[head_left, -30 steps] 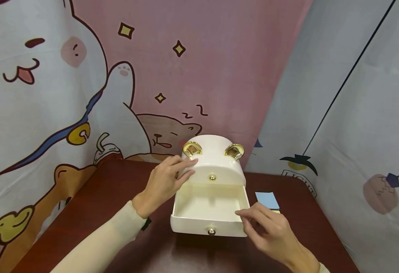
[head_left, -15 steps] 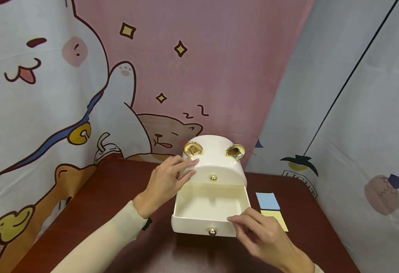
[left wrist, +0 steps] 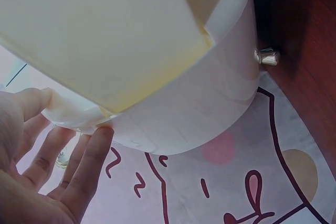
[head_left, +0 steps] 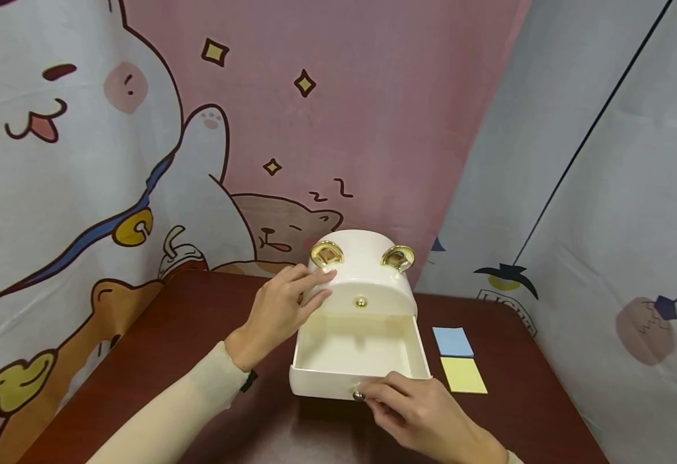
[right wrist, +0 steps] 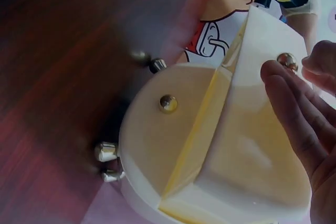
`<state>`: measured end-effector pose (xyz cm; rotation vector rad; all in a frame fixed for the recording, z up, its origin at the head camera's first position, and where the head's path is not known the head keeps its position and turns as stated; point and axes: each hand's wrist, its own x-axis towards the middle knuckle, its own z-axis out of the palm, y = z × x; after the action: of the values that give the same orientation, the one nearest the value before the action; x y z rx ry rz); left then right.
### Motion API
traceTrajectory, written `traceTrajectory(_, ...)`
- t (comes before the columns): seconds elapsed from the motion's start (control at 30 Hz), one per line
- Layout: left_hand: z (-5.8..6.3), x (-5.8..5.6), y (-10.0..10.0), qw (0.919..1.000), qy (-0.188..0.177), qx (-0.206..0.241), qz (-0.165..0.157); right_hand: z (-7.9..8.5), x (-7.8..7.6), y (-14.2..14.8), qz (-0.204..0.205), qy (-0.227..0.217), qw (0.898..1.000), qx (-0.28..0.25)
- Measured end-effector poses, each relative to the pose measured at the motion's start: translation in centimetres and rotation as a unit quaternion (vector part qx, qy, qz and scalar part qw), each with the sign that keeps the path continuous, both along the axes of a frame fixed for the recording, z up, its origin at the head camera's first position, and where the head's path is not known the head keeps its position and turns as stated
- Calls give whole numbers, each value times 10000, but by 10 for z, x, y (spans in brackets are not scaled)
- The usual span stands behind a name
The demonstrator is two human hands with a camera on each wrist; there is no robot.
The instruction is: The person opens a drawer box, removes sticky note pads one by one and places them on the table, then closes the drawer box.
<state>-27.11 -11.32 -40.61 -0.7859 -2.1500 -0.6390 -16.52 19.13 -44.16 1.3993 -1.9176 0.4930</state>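
Observation:
A glossy white storage box [head_left: 367, 283] with gold ears stands on the table, its drawer [head_left: 338, 386] pulled out and bare inside. My left hand [head_left: 277, 309] rests on the box's left side, fingers extended; in the left wrist view, its fingertips touch the rim beside the drawer. At the drawer's front, my right hand [head_left: 425, 412] has its fingertips at the gold knob [head_left: 359, 394]. In the right wrist view, its straight fingers and thumb stand either side of the knob [right wrist: 287, 60], with a gap towards the thumb.
A blue sticky-note pad [head_left: 453, 341] and a yellow one [head_left: 464, 375] lie right of the box on the dark red table [head_left: 222, 309]. The upper front has a knob [head_left: 361, 301]; a lower front has another knob [right wrist: 168, 103]. A cartoon-printed curtain [head_left: 384, 129] hangs behind.
My right hand has moved left and down from the drawer's right front corner to its knob, uncovering the yellow pad. My left hand and the drawer have stayed put.

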Motion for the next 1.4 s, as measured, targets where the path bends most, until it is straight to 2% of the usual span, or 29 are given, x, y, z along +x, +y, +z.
traceTrajectory(0.17,0,1,-1,10000,-1,1,-11,-7,2,-6,-121,-309,9991,247)
traceTrajectory(0.4,0,1,0,10000,-53,13,-52,-13,6,-9,-386,-325,9980,387)
traceTrajectory(0.77,-1,2,0,9998,-151,-32,-102,-21,6,-13,-307,-378,9985,256)
traceTrajectory(0.97,0,1,-2,9999,-120,-24,-45,-22,5,-17,-486,-253,9983,216)
traceTrajectory(1.23,1,2,-1,9998,-174,-26,-28,-23,11,-18,-959,77,9954,-6)
traceTrajectory(1.4,2,2,0,9999,-147,-26,-52,-19,12,-17,-1023,342,9941,-76)
